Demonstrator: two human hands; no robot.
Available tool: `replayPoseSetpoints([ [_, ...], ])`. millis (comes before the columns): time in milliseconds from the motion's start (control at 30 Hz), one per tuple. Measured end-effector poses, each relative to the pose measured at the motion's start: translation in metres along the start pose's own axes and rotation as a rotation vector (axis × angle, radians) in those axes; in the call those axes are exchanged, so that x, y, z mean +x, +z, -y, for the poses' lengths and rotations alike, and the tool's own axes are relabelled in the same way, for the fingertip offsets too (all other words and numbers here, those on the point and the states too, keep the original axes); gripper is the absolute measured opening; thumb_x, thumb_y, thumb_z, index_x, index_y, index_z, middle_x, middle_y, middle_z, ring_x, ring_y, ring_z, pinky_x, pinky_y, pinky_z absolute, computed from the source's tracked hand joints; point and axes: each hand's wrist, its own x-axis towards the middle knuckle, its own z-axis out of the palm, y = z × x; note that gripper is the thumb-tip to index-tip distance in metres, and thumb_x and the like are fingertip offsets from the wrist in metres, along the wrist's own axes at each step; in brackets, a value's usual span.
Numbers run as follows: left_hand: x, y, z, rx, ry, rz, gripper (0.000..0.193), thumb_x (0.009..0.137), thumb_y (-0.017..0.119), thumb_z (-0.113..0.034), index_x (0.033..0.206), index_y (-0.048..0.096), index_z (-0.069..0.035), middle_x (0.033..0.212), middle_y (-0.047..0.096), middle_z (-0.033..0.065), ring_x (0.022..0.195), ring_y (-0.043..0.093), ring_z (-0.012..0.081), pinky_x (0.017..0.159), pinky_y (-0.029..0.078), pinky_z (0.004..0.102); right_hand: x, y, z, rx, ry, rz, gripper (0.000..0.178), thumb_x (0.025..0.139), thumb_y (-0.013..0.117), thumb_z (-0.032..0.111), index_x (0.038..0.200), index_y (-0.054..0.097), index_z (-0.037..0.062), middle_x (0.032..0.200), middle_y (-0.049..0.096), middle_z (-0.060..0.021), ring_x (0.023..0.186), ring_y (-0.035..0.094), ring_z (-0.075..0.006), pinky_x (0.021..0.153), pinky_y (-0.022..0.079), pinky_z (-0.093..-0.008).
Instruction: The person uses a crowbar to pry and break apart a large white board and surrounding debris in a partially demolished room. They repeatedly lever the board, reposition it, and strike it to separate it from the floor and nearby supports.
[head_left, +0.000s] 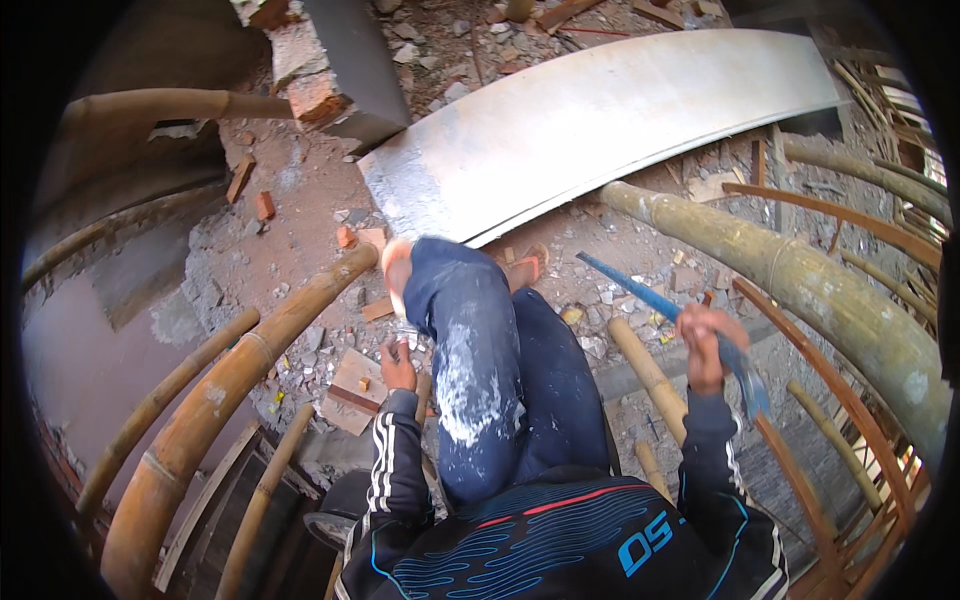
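My right hand [706, 345] is wrapped round a blue hammer [630, 285], gripping it close to its head. The handle points up and left over the rubble, and the head end [750, 385] sticks out below the hand. My left hand [399, 366] is beside my left knee with its fingers pinched together. Something small and pale shows at the fingertips, too small to name. Below that hand lies a square wooden board [352, 392] with a darker strip across it.
Thick bamboo poles slope past on the left [225, 400] and right [790, 270]. A large pale sheet [600, 130] lies ahead of my sandalled feet. A broken brick pillar [325, 75] stands at its left end. Brick pieces [265, 206] and rubble cover the ground.
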Motion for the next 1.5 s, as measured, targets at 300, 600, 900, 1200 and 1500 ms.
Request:
replayPoseSetpoints([
  [300, -0.013, -0.008, 0.02, 0.022, 0.003, 0.161, 0.039, 0.092, 0.055, -0.026, 0.116, 0.05, 0.004, 0.099, 0.061, 0.0148, 0.088, 0.058, 0.0197, 0.081, 0.045, 0.0308, -0.013, -0.053, -0.127, -0.122, 0.264, -0.373, 0.015, 0.081, 0.049, 0.006, 0.081, 0.061, -0.0039, 0.064, 0.054, -0.0044, 0.057, 0.05, -0.0111, 0.053, 0.037, -0.0243],
  [600, 0.004, 0.002, 0.061, 0.041, -0.072, 0.284, 0.041, 0.09, 0.056, -0.031, 0.109, 0.053, 0.006, 0.094, 0.062, 0.0141, 0.084, 0.057, 0.0217, 0.078, 0.045, 0.0317, -0.01, -0.084, -0.187, -0.412, 0.376, -0.244, 0.022, 0.084, 0.048, 0.012, 0.093, 0.064, -0.0004, 0.086, 0.06, -0.0046, 0.083, 0.055, -0.0145, 0.081, 0.042, -0.0273],
  [900, 0.028, -0.005, 0.036, -0.023, -0.045, 0.402, 0.035, 0.093, 0.053, -0.024, 0.111, 0.052, 0.005, 0.098, 0.06, 0.0114, 0.088, 0.057, 0.0168, 0.08, 0.045, 0.0281, 0.005, -0.09, -0.206, -0.819, 0.647, -0.09, 0.026, 0.09, 0.045, 0.034, 0.105, 0.063, 0.0213, 0.107, 0.063, -0.0128, 0.106, 0.054, -0.0324, 0.091, 0.039, -0.0382],
  [1200, 0.029, -0.006, 0.055, -0.026, -0.041, 0.41, 0.036, 0.091, 0.056, -0.027, 0.11, 0.053, 0.003, 0.094, 0.061, 0.0114, 0.083, 0.058, 0.0162, 0.076, 0.046, 0.0291, 0.017, -0.058, -0.16, -0.796, 0.67, -0.356, 0.034, 0.084, 0.059, 0.041, 0.097, 0.066, 0.0097, 0.1, 0.066, -0.0071, 0.098, 0.058, -0.0241, 0.089, 0.039, -0.0363],
  [1500, 0.032, 0.004, 0.042, 0.11, 0.04, 0.402, 0.031, 0.087, 0.06, -0.025, 0.106, 0.058, 0.0, 0.091, 0.063, 0.0146, 0.08, 0.06, 0.0201, 0.074, 0.047, 0.031, 0.0, -0.063, -0.191, -0.597, 0.574, -0.577, 0.035, 0.075, 0.075, 0.029, 0.087, 0.063, -0.0009, 0.085, 0.065, -0.0076, 0.08, 0.059, -0.0178, 0.077, 0.045, -0.0311],
])
